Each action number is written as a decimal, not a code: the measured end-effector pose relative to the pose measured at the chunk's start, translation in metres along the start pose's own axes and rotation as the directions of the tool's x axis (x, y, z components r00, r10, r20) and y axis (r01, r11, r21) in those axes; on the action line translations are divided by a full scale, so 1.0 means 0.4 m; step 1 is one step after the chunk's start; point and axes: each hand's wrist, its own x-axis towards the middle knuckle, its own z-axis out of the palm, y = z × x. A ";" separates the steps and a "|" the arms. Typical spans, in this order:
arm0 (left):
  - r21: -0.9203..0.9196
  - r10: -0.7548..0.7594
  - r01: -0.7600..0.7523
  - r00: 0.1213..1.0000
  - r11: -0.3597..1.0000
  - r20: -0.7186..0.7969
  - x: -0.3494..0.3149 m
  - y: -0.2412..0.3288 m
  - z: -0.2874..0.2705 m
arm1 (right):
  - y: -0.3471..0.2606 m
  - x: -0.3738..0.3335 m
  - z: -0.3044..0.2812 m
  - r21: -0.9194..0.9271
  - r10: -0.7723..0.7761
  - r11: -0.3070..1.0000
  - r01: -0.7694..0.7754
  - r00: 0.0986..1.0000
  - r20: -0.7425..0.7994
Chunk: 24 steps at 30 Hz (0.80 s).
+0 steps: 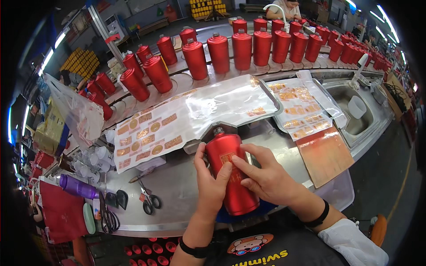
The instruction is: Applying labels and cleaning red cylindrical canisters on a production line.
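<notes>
One red bottle (pixel 239 197), just below center of frame. My left hand (pixel 209 181) grips its left side; right hand (pixel 268 177) holds the other, index at the gold label (pixel 226 157). Likely smoothing: steady grip, even pressure, middle outward.

Room between scissors (pixel 147 197) and left hand (pixel 207 184), tray (pixel 280 106) blocking ahead, apparently raised

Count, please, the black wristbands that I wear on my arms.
2. One black wristband is around the left wrist; the other is around the right wrist. The white sleeve covers part of the right forearm, so more could be hidden there.
</notes>
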 end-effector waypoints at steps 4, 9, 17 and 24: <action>-0.038 -0.009 0.009 1.000 0.999 0.009 0.008 -0.012 -0.011 | 0.002 0.001 0.013 -0.004 0.007 1.000 -0.007 1.000 -0.001; 0.030 0.025 -0.026 1.000 0.999 0.013 0.004 -0.014 -0.023 | -0.002 0.002 0.024 -0.006 0.013 1.000 -0.013 1.000 -0.002; -0.026 -0.019 0.019 1.000 0.999 0.017 0.014 -0.007 -0.030 | 0.000 0.004 0.032 0.013 0.040 0.999 -0.040 0.999 0.005; 0.019 0.030 -0.031 0.998 0.999 0.051 0.007 -0.017 -0.045 | 0.000 -0.005 0.042 0.042 0.035 0.998 -0.035 0.999 0.006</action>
